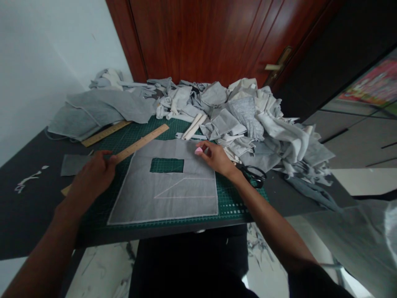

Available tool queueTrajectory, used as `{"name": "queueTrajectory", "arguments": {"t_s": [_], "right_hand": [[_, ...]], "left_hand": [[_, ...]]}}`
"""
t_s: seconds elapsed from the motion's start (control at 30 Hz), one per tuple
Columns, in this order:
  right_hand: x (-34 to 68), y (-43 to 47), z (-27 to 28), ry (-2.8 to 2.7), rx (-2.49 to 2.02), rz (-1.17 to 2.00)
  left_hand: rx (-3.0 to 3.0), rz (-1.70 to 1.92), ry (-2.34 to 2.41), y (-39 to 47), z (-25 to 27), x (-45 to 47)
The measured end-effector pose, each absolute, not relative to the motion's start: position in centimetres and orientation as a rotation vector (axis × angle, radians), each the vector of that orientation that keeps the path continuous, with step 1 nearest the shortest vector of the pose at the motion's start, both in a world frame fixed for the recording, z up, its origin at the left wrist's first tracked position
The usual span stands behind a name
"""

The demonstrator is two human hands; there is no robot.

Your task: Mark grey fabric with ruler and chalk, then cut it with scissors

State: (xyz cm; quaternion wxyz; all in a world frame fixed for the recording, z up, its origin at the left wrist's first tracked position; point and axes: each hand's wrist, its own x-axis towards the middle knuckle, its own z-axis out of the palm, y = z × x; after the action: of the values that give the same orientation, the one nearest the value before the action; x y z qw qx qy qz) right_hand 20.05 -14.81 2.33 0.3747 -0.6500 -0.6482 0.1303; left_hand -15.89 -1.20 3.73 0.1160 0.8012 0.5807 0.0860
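Grey cloth [139, 186]: opening [167, 165] cut, chalked outline [186, 188] uncut. Left hand [94, 176] grips ruler [142, 142] leftward; right hand [218, 159] pinches pink chalk [198, 151] at far edge.

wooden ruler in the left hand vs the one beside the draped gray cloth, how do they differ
The yellowish wooden ruler in the left hand is gripped; the second wooden ruler has no hand on it. The held ruler shows more length, on both sides of the hand; the second ruler shows less, lying along the edge of draped gray cloth. Both are straight and slant up to the right.
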Motion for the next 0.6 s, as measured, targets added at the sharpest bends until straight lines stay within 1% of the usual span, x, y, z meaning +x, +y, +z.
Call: {"name": "queueTrajectory", "arguments": {"t_s": [0.2, 0.33, 0.4, 0.47, 0.57, 0.6], "right_hand": [[22.2, -8.7, 2.4, -1.509, -1.745, 0.233], [23.7, -7.9, 3.1, -1.532, -1.803, 0.219], [24.2, -9.9, 3.8, -1.603, -1.798, 0.208], [24.9, -13.7, 4.5, -1.697, -1.768, 0.170], [26.8, -20.8, 4.9, -1.806, -1.752, 0.096], [27.7, -23.1, 4.8, -1.824, -1.768, 0.069]], "left_hand": [[2.462, 0.281, 1.647, -1.1, 3.0, -15.2], [2.493, 0.286, 1.653, -0.7, 2.9, -15.4], [2.543, 0.375, 1.650, -1.0, 3.1, -15.7], [2.635, 0.539, 1.563, -2.3, 3.5, -15.9], [2.737, 0.748, 1.149, -7.2, 3.7, -14.9], [2.730, 0.769, 0.981, -9.5, 3.6, -14.0]]}}
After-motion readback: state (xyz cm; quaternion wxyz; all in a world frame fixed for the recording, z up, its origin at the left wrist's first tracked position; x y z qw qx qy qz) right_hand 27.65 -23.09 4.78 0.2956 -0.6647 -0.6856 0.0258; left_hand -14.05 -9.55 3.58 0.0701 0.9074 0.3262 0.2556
